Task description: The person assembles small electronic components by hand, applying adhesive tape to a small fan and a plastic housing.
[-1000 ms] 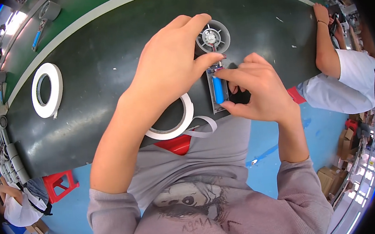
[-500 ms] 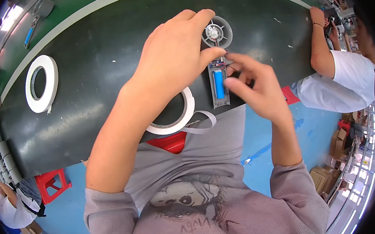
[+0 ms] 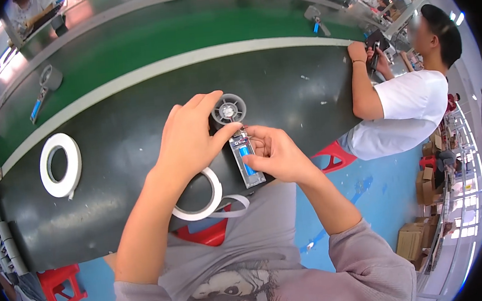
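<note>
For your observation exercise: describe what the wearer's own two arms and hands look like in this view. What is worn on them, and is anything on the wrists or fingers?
Both hands, the left hand and the right hand, are bare, with no gloves. No rings, watch or bands show on them. The forearms are bare too: grey sleeves are pushed up to about the elbows, matching the grey printed top.

Bench: a dark work surface (image 3: pixel 136 131) is curving before me, with a green belt (image 3: pixel 156 37) running behind it.
Left on it: a white tape roll (image 3: pixel 60 165) is lying flat.
Near edge: another tape roll (image 3: pixel 202 197) is lying under my arm.
</note>
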Demonstrator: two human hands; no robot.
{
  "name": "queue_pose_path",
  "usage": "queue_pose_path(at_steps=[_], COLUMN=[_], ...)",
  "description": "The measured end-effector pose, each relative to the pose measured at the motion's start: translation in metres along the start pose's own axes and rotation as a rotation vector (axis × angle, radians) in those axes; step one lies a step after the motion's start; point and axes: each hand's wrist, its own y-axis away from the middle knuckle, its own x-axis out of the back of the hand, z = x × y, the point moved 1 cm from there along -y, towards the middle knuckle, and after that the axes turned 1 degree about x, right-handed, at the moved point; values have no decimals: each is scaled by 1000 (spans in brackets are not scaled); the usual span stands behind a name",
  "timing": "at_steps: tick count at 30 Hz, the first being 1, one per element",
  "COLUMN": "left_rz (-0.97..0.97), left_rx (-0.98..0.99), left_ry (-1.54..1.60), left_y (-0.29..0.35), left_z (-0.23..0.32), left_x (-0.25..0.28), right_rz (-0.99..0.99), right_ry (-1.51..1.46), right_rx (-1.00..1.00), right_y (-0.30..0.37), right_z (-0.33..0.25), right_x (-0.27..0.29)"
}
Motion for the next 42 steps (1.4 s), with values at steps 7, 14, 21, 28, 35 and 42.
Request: queue_pose_path(at_steps=[7, 14, 21, 28, 35, 42], left_rz=[461, 519, 493, 348, 19, -87], left_rx=[253, 286, 293, 125, -95, -263], left_ry=[338, 406, 443, 329, 50, -311], left_y=[-8, -6, -4, 12, 91, 152], left_z=[-25, -50, -45, -23, -3, -8], left_x=[25, 35, 42, 46, 73, 42], right_rz=[-19, -5, 290, 304, 335, 140], right_ry=[-461, -394, -16, 369, 362, 397], right_rx=[29, 192, 386, 550, 563, 451], right_y=[-88, -230, -241, -152, -81, -37], right_z=[2, -32, -13, 14, 22, 13], right_x=[22, 16, -8, -18, -13, -30])
